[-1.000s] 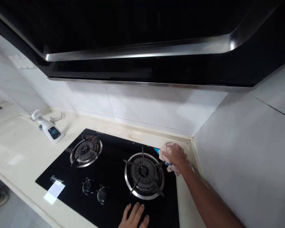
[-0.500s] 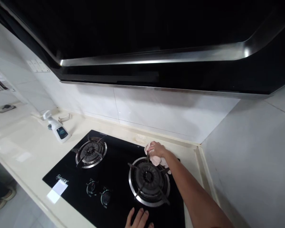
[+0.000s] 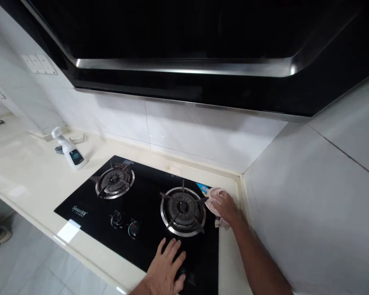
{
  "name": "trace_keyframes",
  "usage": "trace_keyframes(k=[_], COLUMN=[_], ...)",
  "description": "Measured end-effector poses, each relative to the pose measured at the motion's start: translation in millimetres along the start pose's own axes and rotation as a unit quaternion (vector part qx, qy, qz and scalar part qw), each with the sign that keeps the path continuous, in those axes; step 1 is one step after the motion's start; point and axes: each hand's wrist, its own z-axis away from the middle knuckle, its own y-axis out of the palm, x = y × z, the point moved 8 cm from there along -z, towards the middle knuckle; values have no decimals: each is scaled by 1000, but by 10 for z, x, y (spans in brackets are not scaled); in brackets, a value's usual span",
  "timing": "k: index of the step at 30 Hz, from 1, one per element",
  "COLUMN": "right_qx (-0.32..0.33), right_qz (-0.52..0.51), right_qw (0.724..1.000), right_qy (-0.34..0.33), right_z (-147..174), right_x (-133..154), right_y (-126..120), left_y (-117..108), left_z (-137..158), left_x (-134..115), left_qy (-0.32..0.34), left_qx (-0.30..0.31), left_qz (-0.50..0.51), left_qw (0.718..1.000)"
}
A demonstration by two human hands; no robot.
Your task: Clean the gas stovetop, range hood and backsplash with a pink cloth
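Note:
A pale pink cloth [image 3: 214, 201] is bunched under my right hand [image 3: 225, 206], whose fingers press it against the right back edge of the black glass gas stove [image 3: 147, 186]. Part of the cloth hangs over onto the counter strip beside the stove. Just left of the cloth stands the right burner [image 3: 183, 209] with its pan supports, and a blue sticker [image 3: 203, 188] shows by the cloth's edge. My left hand [image 3: 167, 266] lies flat with fingers spread on the glass near the stove's front, below the right burner. It holds nothing.
A white spray bottle [image 3: 69, 149] stands on the cream counter [image 3: 21, 164] left of the stove. Low overhead hangs a black range hood [image 3: 184, 88]. A wall [image 3: 295, 196] closes off the right side. A person's shoes [image 3: 0, 237] show on the floor at left.
My right hand has moved the cloth rightward from behind the right burner to the stove's right edge, uncovering the blue sticker. More of my left hand shows. The view has shifted.

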Motion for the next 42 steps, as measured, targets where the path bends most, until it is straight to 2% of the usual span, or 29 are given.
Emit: trace_keyframes(k=[4, 8, 11, 14, 18, 20, 23, 28, 32, 37, 42], right_qx=[-6, -97, -113, -91, -82, -86, -106, -69, -68, -78, -98], right_qz=[6, -5, -31, -57, -59, -50, -42, -37, -51, -73, -83], right_qw=[1000, 995, 991, 991, 984, 983, 989, 997, 996, 992, 990], right_qy=[-12, -36, -58, -83, -149, -151, -91, -4, 32, 73, 66], right_z=[847, 1686, 2159, 2541, 3022, 3156, 3054, 2258, 1810, 1825, 2106], right_x=[362, 817, 1047, 1072, 894, 796, 736, 806, 656, 463, 554], right_y=[81, 7, -34, -15, 65, 66, -95, -441, -531, -488, -605], left_y=[-79, -77, -87, -122, -165, -168, -156, -152, -170, -157, -142], left_z=[-1, 19, 21, 6, -18, -28, -43, -65, -79, -113, -137], left_x=[4, 38, 43, 15, -14, -12, 10, 27, 42, 86, 111], left_qy=[-6, -15, -14, -6, -2, -3, -6, 2, 5, 20, 31], left_qx=[-11, -45, -60, -61, -51, -45, -45, -65, -82, -91, -95], left_qz=[41, 82, 97, 88, 70, 58, 33, -4, -22, -29, -47], left_qw=[999, 995, 993, 994, 996, 997, 998, 998, 996, 995, 994])
